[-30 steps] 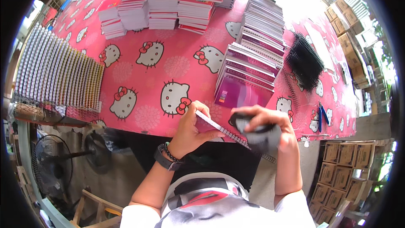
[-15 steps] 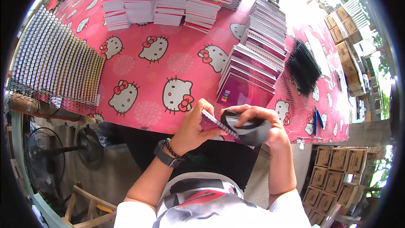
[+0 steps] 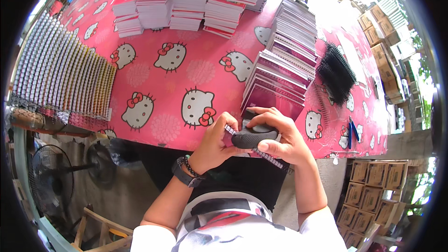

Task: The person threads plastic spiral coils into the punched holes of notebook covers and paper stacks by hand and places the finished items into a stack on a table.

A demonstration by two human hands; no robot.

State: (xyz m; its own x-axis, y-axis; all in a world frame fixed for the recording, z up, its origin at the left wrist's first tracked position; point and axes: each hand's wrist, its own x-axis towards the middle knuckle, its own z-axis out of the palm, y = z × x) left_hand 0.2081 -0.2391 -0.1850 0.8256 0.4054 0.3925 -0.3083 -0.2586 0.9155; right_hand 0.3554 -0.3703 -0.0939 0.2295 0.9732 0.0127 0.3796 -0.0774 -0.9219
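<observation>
My left hand [image 3: 212, 141] is closed around a spiral-bound notebook [image 3: 271, 159], held edge-up near the table's front edge. Only its coil edge shows clearly; my hands and a dark object hide most of the rest. In my right hand [image 3: 291, 141] is a black, rounded, palm-sized object with a textured side [image 3: 247, 141], its exact kind unclear. It rests against the notebook's coil edge, close to the fingers of my left hand. Just beyond my hands, a long row of purple spiral notebooks [image 3: 275, 100] leans back across the table.
Stacks of red-covered booklets [image 3: 189, 2] stand at the back. To the left is a big pile of spiral-bound notebooks [image 3: 63, 72]. Loose black coils [image 3: 336, 74] and blue-handled pliers [image 3: 353, 133] lie at right on the pink patterned tablecloth [image 3: 163, 88].
The black object in my right hand has moved left along the coil edge and turned, showing its textured side. My left hand keeps its hold on the notebook.
</observation>
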